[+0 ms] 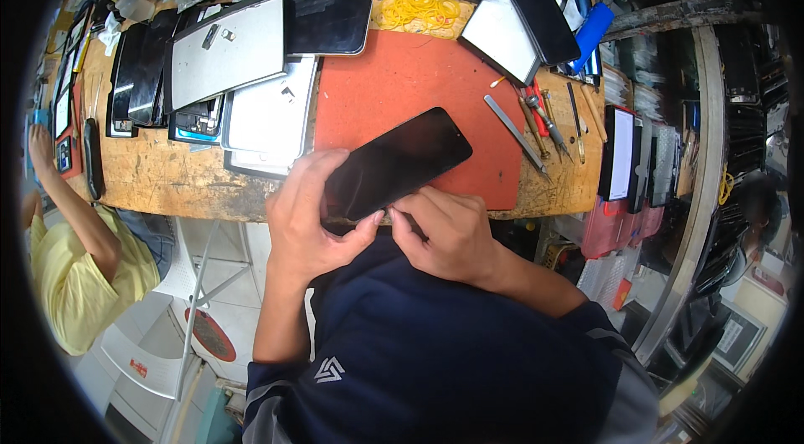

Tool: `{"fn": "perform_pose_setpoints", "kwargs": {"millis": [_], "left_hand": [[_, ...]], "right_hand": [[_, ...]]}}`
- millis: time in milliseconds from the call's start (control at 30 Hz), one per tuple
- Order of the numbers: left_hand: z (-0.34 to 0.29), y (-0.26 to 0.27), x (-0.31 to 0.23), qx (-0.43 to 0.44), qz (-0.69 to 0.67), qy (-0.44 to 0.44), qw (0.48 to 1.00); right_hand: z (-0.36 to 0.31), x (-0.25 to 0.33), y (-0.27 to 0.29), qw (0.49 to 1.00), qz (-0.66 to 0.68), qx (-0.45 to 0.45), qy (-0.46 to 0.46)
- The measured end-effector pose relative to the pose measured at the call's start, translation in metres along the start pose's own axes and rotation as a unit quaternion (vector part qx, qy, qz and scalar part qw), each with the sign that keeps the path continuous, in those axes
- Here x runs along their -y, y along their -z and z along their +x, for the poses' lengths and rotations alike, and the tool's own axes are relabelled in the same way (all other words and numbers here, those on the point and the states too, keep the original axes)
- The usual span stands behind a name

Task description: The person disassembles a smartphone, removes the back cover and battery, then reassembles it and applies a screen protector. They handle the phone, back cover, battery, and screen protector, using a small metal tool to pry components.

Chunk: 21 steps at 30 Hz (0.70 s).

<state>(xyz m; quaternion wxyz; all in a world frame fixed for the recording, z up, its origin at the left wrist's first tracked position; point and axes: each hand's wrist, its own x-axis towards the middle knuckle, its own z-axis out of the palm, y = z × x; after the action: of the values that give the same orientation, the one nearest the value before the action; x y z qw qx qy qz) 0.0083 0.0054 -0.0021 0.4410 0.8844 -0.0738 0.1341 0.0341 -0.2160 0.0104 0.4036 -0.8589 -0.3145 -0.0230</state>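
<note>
A black smartphone (398,161) is tilted above the near part of a red work mat (394,75), its dark glass face up. My left hand (306,214) is closed around the phone's left end, fingers along the far side and thumb at the near edge. At that near edge my right hand (448,234) is closed in a pinch, its fingertips beside my left thumb. Whatever lies between those right fingertips is too small or hidden to make out.
Right of the mat lie metal tweezers (515,132), screwdrivers (544,117) and a cotton swab (497,82). Yellow rubber bands (419,12) lie at the back. Phones and a white box lid (230,50) crowd the left. A co-worker in a yellow shirt (92,276) sits at far left.
</note>
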Motion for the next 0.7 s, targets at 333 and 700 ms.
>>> {"fn": "perform_pose_setpoints", "kwargs": {"millis": [333, 700], "left_hand": [[-0.002, -0.004, 0.005, -0.051, -0.016, 0.036, 0.998], [-0.003, -0.002, -0.003, -0.044, 0.004, 0.071, 0.996]], "right_hand": [[-0.001, -0.001, -0.001, 1.000, 0.003, -0.010, 0.009], [0.020, -0.003, 0.012, 0.992, -0.122, -0.008, -0.043]]}}
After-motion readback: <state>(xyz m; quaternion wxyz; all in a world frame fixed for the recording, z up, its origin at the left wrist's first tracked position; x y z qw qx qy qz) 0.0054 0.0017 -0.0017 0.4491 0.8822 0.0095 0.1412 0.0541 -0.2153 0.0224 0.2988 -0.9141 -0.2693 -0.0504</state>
